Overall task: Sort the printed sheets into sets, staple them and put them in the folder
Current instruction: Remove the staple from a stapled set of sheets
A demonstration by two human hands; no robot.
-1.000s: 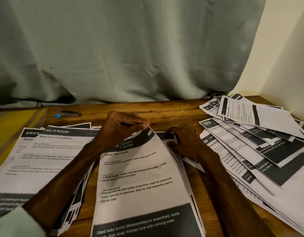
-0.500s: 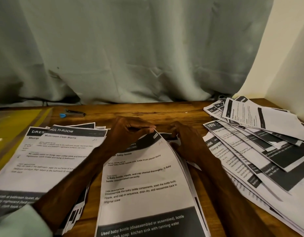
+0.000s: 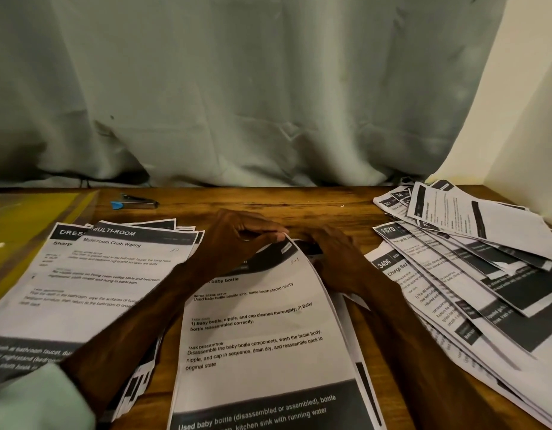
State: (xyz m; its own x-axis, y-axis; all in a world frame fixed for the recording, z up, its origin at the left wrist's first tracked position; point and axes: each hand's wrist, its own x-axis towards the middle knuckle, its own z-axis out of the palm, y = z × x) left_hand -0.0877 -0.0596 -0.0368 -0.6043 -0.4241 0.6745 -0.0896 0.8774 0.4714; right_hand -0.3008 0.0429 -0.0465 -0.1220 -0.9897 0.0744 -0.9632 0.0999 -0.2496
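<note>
A printed sheet headed "baby bottle" point(image 3: 262, 330) lies in the middle of the wooden table on top of a few more sheets. My left hand point(image 3: 237, 240) pinches its top right corner, which is lifted slightly. My right hand point(image 3: 336, 259) lies just right of that corner on the sheets beneath; its fingertips are hidden. A stack topped by a "Multi-room" sheet point(image 3: 113, 274) lies at the left. A wide fan of loose sheets point(image 3: 473, 274) covers the right side. A stapler point(image 3: 135, 201) with a blue end lies at the back left. A yellow folder point(image 3: 26, 225) sits at the far left.
A grey curtain point(image 3: 237, 88) hangs behind the table's back edge. A cream wall point(image 3: 532, 135) closes the right corner. Bare wood point(image 3: 299, 206) shows between the stapler and the right-hand fan of sheets.
The view has tipped a little, so everything sits lower in the frame. Both hands stay at the top corner of the middle sheet, the left still pinching it.
</note>
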